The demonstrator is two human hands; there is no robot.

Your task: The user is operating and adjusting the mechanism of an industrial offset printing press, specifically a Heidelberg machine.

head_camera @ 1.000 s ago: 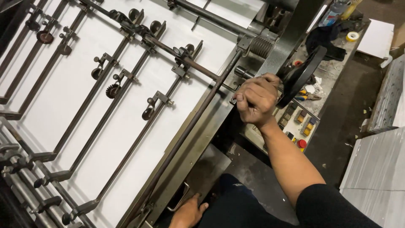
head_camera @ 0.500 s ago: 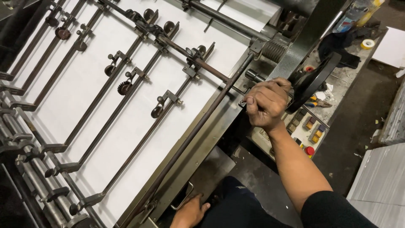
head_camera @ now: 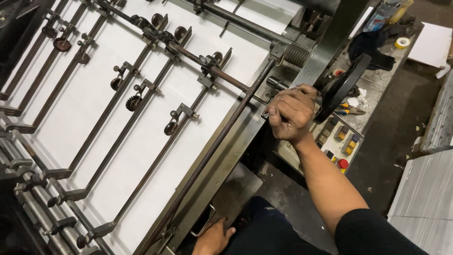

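While the left hand (head_camera: 213,238) rests open by a metal handle (head_camera: 204,223), the right hand's (head_camera: 291,113) grip is clamped on the handwheel (head_camera: 342,87).

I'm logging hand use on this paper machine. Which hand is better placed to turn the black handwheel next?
Right. The right hand is fisted at the machine's side, right beside the handwheel. The left hand is low, by a metal pull handle, far from the wheel.

Your machine's feed table (head_camera: 236,141) carries a broad white sheet (head_camera: 94,89) flat across it — dark guide bars (head_camera: 155,156) with small wheels (head_camera: 133,102) lie over the sheet. At right, a metal ledge (head_camera: 377,89) holds pliers (head_camera: 349,109), a tape roll (head_camera: 402,42), a dark cloth (head_camera: 370,45).
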